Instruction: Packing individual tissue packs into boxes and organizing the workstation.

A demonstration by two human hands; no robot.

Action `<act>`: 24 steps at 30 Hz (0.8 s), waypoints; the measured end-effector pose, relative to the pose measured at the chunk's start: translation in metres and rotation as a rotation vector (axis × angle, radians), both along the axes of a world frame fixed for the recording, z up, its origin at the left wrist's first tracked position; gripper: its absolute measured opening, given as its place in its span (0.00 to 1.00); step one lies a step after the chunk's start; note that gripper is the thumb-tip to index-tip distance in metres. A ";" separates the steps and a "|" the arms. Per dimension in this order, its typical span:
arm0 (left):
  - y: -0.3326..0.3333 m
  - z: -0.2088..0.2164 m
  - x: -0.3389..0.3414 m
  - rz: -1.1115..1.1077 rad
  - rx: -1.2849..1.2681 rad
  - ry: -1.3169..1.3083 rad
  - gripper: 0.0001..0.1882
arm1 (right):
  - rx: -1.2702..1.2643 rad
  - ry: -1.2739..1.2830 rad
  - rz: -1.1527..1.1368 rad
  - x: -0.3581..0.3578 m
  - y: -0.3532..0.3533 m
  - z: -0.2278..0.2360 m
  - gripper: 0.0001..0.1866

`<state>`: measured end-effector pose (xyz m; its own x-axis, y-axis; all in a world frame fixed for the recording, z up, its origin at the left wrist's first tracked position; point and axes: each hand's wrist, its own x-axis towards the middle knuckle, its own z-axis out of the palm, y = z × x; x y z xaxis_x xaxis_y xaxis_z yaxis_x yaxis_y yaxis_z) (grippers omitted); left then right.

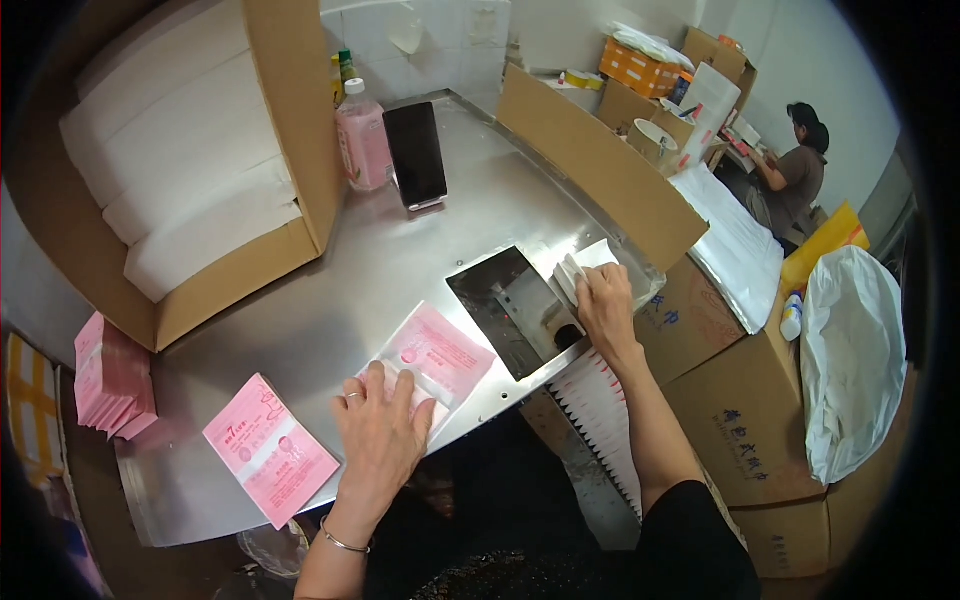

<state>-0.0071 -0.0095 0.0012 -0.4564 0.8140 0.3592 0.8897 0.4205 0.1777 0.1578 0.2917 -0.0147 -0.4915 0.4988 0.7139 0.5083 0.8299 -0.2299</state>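
On the metal table, my left hand (382, 425) lies palm down with fingers spread over the near end of a pink printed plastic bag (440, 350). White folded paper shows under and between its fingers; how far it goes into the bag is hidden. My right hand (606, 305) pinches a small stack of white folded tissues (572, 276) just right of a dark rectangular opening (518, 312) in the tabletop. A flat stack of pink printed bags (270, 450) lies left of my left hand.
A cardboard box (285, 130) of white paper bundles stands at the left, with more pink packets (112, 385) beside it. Behind are a phone (415, 155) and a pink bottle (364, 140). Cartons (745, 420) are stacked at right; another person (798, 175) sits far off.
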 end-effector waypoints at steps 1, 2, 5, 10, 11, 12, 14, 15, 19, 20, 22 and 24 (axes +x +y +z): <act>-0.002 0.003 0.002 0.007 -0.009 0.056 0.32 | -0.003 -0.017 0.000 0.002 0.000 0.002 0.07; -0.003 0.006 0.003 0.004 -0.012 0.055 0.32 | -0.006 -0.018 -0.002 0.002 0.001 0.004 0.07; -0.006 0.009 0.004 -0.009 0.035 -0.005 0.34 | -0.090 -0.050 -0.028 0.003 0.004 0.007 0.08; -0.005 0.011 0.004 -0.041 0.031 0.075 0.37 | -0.137 -0.016 -0.018 0.008 0.007 0.007 0.10; -0.006 0.011 0.004 -0.043 0.029 0.076 0.37 | -0.139 -0.015 -0.019 0.009 0.006 0.008 0.10; -0.006 0.010 0.004 -0.041 0.048 0.097 0.37 | -0.147 -0.036 -0.015 0.008 0.006 0.009 0.11; -0.006 0.009 0.003 -0.042 0.068 0.120 0.37 | -0.155 -0.055 -0.013 0.009 0.005 0.010 0.12; -0.005 0.009 0.003 -0.035 0.046 0.095 0.36 | -0.162 -0.066 -0.011 0.010 0.005 0.009 0.13; -0.002 -0.003 -0.001 -0.048 0.083 0.050 0.32 | -0.193 -0.077 0.004 0.012 0.004 0.011 0.13; -0.001 -0.003 -0.001 -0.049 0.083 0.053 0.32 | -0.193 -0.075 0.004 0.013 0.005 0.010 0.13; 0.000 -0.002 0.000 -0.054 0.094 0.046 0.30 | -0.214 -0.022 0.008 0.013 0.007 0.007 0.13; 0.001 -0.003 0.000 -0.054 0.097 0.040 0.29 | -0.236 -0.041 0.007 0.015 0.009 0.009 0.13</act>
